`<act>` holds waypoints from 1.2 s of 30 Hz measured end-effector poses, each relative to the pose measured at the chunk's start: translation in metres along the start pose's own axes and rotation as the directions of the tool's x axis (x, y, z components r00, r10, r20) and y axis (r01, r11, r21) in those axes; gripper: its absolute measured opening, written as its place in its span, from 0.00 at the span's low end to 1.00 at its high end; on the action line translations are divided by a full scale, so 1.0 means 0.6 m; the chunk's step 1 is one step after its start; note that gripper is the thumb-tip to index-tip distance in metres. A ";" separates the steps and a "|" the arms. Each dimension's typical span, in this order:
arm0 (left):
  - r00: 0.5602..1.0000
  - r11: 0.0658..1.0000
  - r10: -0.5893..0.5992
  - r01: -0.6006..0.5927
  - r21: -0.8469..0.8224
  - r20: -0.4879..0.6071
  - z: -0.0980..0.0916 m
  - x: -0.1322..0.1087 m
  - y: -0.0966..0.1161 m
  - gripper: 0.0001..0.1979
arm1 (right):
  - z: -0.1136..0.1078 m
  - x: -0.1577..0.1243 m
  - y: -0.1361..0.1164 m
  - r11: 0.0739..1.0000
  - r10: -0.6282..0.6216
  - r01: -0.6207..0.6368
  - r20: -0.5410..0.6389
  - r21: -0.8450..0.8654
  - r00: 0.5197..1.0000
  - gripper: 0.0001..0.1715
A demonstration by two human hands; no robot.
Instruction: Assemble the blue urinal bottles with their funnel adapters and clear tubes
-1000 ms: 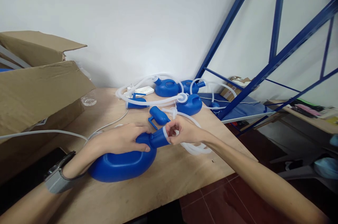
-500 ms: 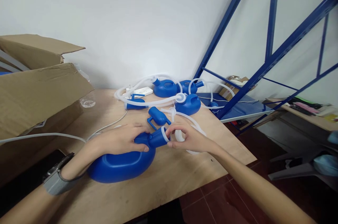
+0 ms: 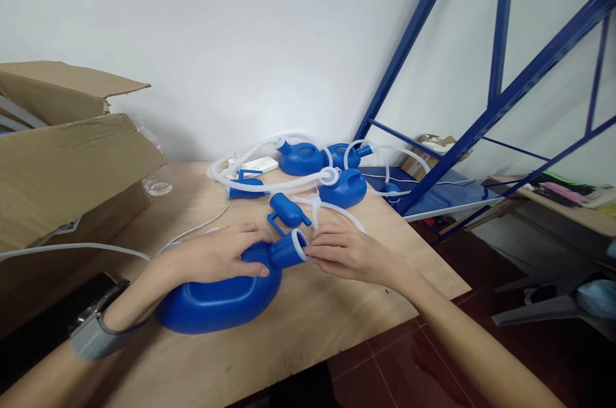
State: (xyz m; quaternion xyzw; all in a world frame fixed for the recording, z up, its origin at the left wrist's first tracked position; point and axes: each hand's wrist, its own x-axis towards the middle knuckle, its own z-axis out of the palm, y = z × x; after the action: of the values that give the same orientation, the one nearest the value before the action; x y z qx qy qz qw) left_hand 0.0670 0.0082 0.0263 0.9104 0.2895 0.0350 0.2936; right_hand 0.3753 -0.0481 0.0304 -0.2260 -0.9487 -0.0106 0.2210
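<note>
Blue rounded plastic bottle lies on our pale wooden table, its neck angled to the right. Our left hand grips its top, thumb and fingers straddling it. Our right hand's bunched fingertips meet the white ring at its mouth; whether they pinch it, we cannot tell. Just beyond lies a smaller blue plastic piece with a bent handle.

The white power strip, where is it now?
In the head view, the white power strip lies on the table near the wall, just left of a blue bottle.
</note>
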 end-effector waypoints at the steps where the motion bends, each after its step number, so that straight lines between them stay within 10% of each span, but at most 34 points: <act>1: 1.000 1.000 -0.010 0.010 -0.003 0.005 0.000 0.000 0.000 0.27 | -0.002 0.002 -0.001 1.000 0.013 -0.013 0.006 0.026 1.000 0.14; 13: 1.000 0.999 -0.027 0.027 -0.028 -0.003 -0.005 -0.002 0.006 0.26 | 0.024 0.029 0.002 0.912 0.245 -0.280 0.147 0.300 0.958 0.20; 36: 1.000 1.000 0.003 -0.003 0.000 -0.018 0.004 -0.001 -0.016 0.27 | 0.025 0.045 0.006 0.862 0.143 -0.184 0.121 0.473 0.982 0.10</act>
State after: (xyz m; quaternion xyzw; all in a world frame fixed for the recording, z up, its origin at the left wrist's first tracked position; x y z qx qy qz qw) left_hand 0.0622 0.0130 0.0188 0.9105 0.2907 0.0437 0.2909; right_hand 0.3491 -0.0317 0.0277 -0.2436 -0.9070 0.2540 0.2314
